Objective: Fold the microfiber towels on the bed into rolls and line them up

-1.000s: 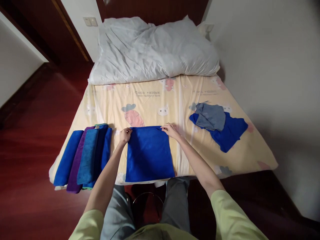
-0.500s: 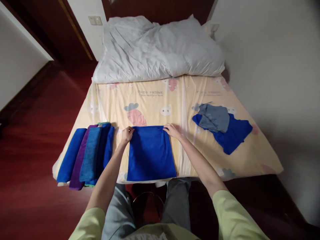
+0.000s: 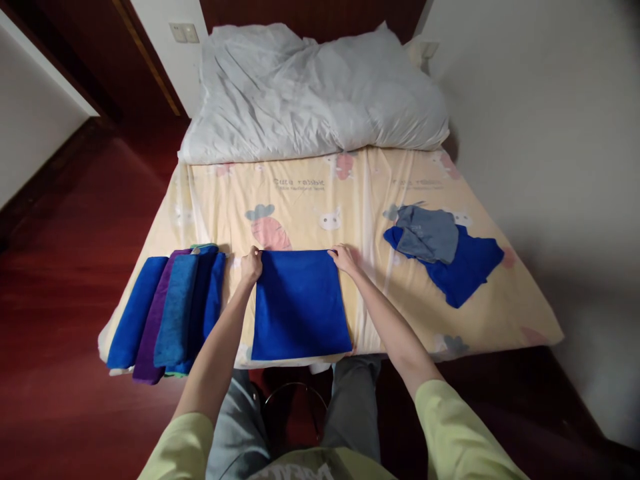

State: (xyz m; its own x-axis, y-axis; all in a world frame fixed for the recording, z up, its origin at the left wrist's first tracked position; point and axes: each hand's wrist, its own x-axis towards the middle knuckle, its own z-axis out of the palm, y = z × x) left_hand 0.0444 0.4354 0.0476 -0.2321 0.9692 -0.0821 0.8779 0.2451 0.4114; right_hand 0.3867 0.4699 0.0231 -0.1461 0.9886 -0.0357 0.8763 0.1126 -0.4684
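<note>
Blue cloth [image 3: 300,307] lies flat in front of us, close to the near edge of the bed [image 3: 380,287]. We count one piece of it here, and it is shaped like a square. Two hands are on it. The left hand [image 3: 252,265] is closed, with its thumb and fingers pinched on the far left corner. The right hand [image 3: 344,259] is nearly closed too, and its fingertips have hold of the far right corner. We see two bare arms reach out, one by each side of the cloth, from two light green sleeves [image 3: 187,443].

To the left, five long folded towels [image 3: 176,310] lie close together. We count two bright blue, one purple, one teal and one dark blue. Some green edge peeks out, and we cannot tell if more are hidden below.

To the right, well apart from the square, we see two crumpled things in one heap: a grey cloth [image 3: 428,233] on top of a wrinkled blue piece [image 3: 465,270].

At the far end, one big puffy heap of white bedding [image 3: 320,93] lies across the bed. Just past the square, we find one big pink carrot [image 3: 270,233] and one bunny face [image 3: 330,220] printed on the sheet.
</note>
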